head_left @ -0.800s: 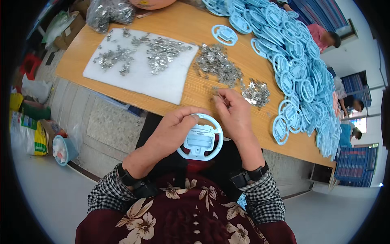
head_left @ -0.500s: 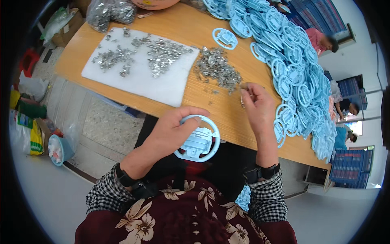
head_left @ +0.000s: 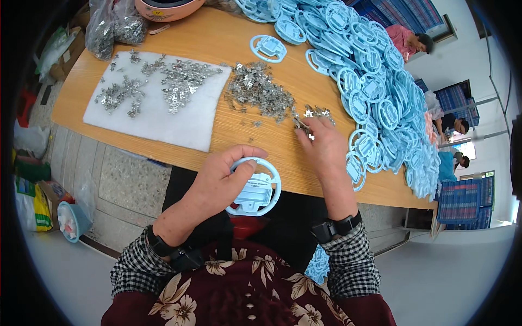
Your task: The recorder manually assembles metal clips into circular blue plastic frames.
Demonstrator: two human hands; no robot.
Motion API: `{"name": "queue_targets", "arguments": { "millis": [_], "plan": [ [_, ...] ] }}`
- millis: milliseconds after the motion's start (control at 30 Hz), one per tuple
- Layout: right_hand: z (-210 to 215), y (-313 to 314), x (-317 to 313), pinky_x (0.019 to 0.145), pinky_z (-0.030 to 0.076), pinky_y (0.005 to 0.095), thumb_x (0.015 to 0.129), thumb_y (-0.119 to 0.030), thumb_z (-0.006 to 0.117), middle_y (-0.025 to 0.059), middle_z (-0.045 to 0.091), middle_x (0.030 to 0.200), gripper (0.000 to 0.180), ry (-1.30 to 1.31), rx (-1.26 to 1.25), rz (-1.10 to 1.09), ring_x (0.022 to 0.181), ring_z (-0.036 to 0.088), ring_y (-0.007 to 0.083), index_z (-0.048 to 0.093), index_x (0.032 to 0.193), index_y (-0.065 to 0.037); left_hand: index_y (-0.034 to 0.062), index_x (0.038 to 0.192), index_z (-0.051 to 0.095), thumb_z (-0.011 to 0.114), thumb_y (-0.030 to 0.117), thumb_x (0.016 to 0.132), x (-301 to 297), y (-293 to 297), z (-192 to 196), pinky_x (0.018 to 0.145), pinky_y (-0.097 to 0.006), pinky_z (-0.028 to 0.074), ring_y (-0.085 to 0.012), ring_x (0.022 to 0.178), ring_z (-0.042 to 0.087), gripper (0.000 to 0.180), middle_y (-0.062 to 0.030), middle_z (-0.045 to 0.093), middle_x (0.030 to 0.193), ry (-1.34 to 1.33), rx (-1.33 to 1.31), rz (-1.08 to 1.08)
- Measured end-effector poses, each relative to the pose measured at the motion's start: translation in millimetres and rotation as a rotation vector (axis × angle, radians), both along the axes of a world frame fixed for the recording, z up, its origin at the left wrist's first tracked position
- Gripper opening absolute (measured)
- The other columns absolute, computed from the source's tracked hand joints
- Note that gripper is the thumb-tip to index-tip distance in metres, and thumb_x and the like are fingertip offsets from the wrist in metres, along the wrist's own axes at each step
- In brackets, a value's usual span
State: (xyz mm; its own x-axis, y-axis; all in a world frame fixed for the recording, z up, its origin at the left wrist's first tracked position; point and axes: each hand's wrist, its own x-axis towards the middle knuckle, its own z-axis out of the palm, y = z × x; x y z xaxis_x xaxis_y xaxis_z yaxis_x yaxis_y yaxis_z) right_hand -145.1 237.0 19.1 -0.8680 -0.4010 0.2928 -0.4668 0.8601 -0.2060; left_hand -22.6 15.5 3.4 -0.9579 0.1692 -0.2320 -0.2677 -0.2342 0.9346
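Note:
My left hand (head_left: 220,176) is closed round the left rim of a light blue plastic steering-wheel-shaped part (head_left: 255,196), its thumb across the upper rim. The part hangs in front of the table's near edge, and its boxy centre faces up. My right hand (head_left: 324,148) is over the table with fingers bent down onto a small cluster of silvery metal pieces (head_left: 322,113). Some pieces show between its thumb and forefinger. Just left of those fingertips lies a larger heap of the same metal pieces (head_left: 260,92).
Metal pieces also lie on a white foam sheet (head_left: 163,127). Many blue wheel-shaped parts (head_left: 375,87) are piled along the table's right side, with a single one (head_left: 268,49) apart. Bags of metal pieces (head_left: 130,28) and a pink bowl (head_left: 168,10) stand at the back. Other people sit far right.
My right hand has moved down onto the metal pieces, and a small cluster now shows beyond its fingers. My left hand still holds the blue part, tilted slightly differently. The whole view has shifted.

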Motion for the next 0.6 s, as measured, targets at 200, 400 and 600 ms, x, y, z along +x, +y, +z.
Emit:
{"name": "queue_targets", "arguments": {
  "millis": [200, 400, 600],
  "plan": [
    [-0.2, -2.6, 1.1, 0.068, 0.052, 0.0433, 0.087, -0.018, 0.07, 0.0138, 0.069, 0.085, 0.015, -0.158, -0.029, 0.051, 0.076, 0.067, 0.0342, 0.071, 0.098, -0.008, -0.001, 0.122, 0.063, 0.05, 0.009, 0.101, -0.2, -0.1, -0.8, 0.071, -0.022, 0.056, -0.0059, 0.08, 0.067, 0.027, -0.004, 0.071, 0.095, -0.025, -0.025, -0.016],
    [-5.4, 12.1, 4.2, 0.065, 0.048, 0.0322, 0.088, -0.009, 0.068, 0.0097, 0.064, 0.077, 0.016, -0.379, -0.374, -0.037, 0.069, 0.058, 0.018, 0.068, 0.102, -0.002, -0.0013, 0.121, 0.064, 0.051, 0.009, 0.101, -0.7, 1.5, -1.0, 0.07, -0.022, 0.056, -0.0058, 0.08, 0.067, 0.026, -0.0039, 0.072, 0.095, -0.037, -0.004, -0.016],
    [1.4, 18.6, 12.7, 0.064, 0.048, 0.0298, 0.086, -0.005, 0.072, 0.0093, 0.064, 0.082, 0.018, -0.221, -0.2, 0.071, 0.068, 0.06, 0.0172, 0.067, 0.103, -0.002, -0.0013, 0.122, 0.064, 0.051, 0.008, 0.1, -0.9, 1.7, -4.2, 0.07, -0.022, 0.056, -0.0061, 0.08, 0.068, 0.027, -0.0042, 0.072, 0.095, -0.01, 0.007, -0.019]
  ]
}}
